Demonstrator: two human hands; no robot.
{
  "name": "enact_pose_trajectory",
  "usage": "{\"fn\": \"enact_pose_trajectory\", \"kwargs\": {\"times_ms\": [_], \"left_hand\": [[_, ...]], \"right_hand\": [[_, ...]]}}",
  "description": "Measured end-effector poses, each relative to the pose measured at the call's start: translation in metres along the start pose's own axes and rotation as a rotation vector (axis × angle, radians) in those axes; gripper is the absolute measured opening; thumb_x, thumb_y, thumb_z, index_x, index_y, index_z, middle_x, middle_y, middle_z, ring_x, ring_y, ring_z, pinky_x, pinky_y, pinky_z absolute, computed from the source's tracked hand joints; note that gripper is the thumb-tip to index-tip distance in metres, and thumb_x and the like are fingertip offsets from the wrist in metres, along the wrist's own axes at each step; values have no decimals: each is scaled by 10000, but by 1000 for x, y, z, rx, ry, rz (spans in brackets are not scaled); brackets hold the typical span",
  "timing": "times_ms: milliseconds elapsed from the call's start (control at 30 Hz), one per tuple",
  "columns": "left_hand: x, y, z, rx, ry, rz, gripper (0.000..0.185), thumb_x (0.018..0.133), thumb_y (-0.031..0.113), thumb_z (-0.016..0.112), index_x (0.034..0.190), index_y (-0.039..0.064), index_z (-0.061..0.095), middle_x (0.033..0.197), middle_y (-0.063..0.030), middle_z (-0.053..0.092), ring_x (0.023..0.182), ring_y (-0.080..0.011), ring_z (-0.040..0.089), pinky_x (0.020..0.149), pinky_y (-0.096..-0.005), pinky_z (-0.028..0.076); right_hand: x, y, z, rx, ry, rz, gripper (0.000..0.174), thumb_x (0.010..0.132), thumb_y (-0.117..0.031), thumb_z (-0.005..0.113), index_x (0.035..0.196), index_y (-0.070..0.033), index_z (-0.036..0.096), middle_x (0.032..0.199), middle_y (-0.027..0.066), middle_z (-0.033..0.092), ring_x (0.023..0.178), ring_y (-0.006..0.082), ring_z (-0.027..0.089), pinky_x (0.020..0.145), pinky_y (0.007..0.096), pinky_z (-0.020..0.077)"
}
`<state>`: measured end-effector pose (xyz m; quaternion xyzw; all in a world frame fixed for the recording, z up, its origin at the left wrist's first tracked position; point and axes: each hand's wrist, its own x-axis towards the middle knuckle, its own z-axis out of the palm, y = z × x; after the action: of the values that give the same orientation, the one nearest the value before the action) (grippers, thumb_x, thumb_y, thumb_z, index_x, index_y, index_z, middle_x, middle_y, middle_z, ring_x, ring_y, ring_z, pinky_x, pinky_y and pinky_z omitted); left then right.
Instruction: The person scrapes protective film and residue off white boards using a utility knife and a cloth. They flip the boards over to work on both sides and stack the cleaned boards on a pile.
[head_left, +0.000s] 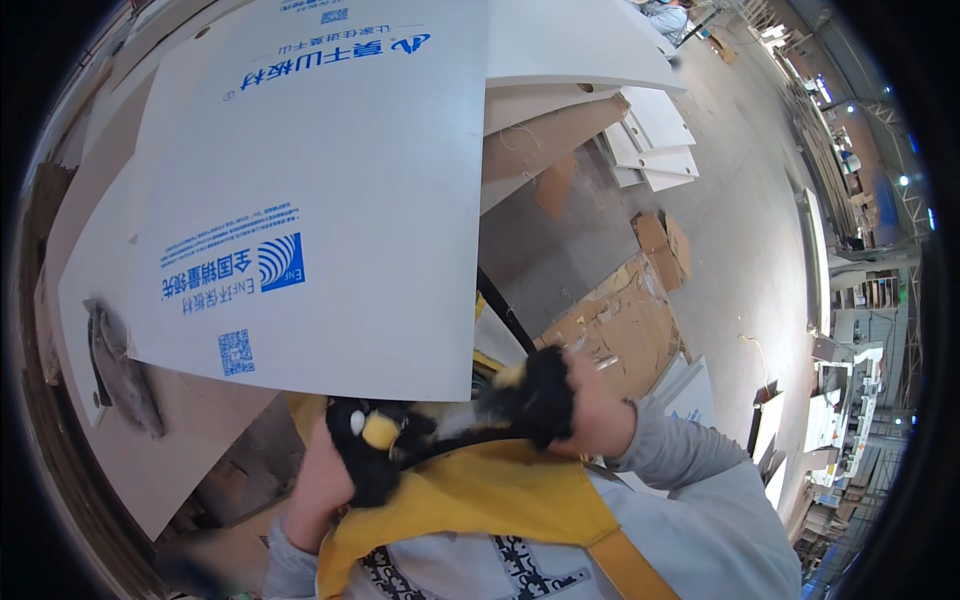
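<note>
My left hand, in a black glove with yellow on it, is curled at the near edge of a large white board with blue print. My right hand, in a similar glove and blurred, is in front of my yellow apron, just beyond the board's near right corner. A pale blurred patch shows between the hands; I cannot tell what it is. The fingers are too unclear to show whether either hand grips something. Behind the right hand a black bar slants down from under the board.
A crumpled grey bundle lies on boards at left. Flattened cardboard, an open carton and stacked white panels are on the concrete floor at right. At the top right another person is partly visible.
</note>
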<state>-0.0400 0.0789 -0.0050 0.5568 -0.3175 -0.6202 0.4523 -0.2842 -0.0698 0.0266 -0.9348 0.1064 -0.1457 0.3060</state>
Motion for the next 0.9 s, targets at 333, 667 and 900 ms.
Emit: {"fn": "enact_pose_trajectory", "kwargs": {"times_ms": [333, 667, 900], "left_hand": [[-43, 52, -254, 828, 991, 494, 314, 936, 62, 463, 1227, -16, 553, 1125, -142, 632, 992, -224, 604, 883, -308, 454], [-11, 55, -278, 778, 826, 235, 360, 957, 237, 515, 1183, -38, 572, 1041, -92, 636, 938, -160, 573, 842, -295, 436], [-1, 70, -303, 747, 804, 124, 376, 955, 260, 516, 1180, -35, 575, 1023, -75, 632, 918, -140, 560, 815, -289, 446]], "right_hand": [[130, 194, -45, -85, 626, 378, 115, 719, -39, 578, 799, 33, 537, 821, 250, 595, 804, 451, 555, 686, 483, 447], [29, 45, -3, -237, 214, -171, 130, 537, -139, 657, 622, -93, 570, 637, 82, 565, 625, 296, 549, 621, 416, 435], [2, 30, 1, -60, 34, -65, 356, 568, -179, 691, 916, -115, 647, 717, 72, 585, 615, 282, 562, 579, 392, 453]]}}
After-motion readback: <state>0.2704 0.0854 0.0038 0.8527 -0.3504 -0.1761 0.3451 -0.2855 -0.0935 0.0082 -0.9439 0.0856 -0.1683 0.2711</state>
